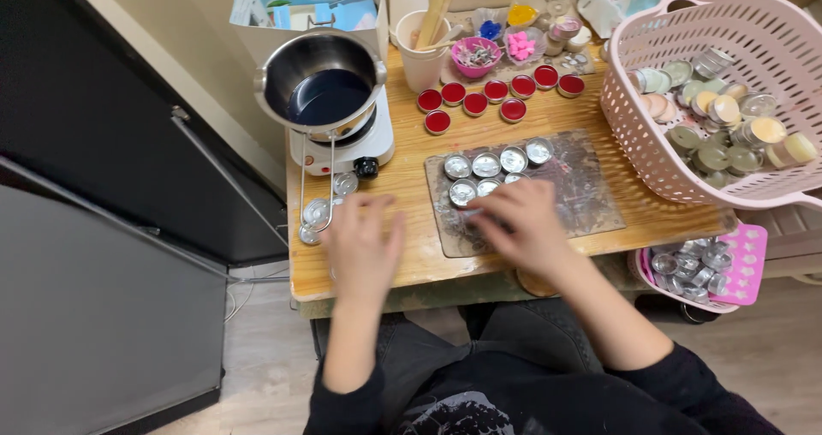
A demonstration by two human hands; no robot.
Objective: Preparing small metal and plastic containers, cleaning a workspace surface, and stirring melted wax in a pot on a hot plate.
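Empty tin cups, small round silver ones, sit in 2 short rows on the dark mat at the middle of my wooden table. Far left on the table, a steel pouring pot holding dark liquid rests on a white hot plate, with a few loose tins lying under its wire handle. My left hand lies flat just beside those tins, fingers spread and apart, clamped on nothing. My right hand rests on the mat against the nearer row of cups, fingers curled together; whether it grips one I cannot tell. Behind the mat, 8 red-filled tins form a curved line. At right, a pink basket holds more tins.
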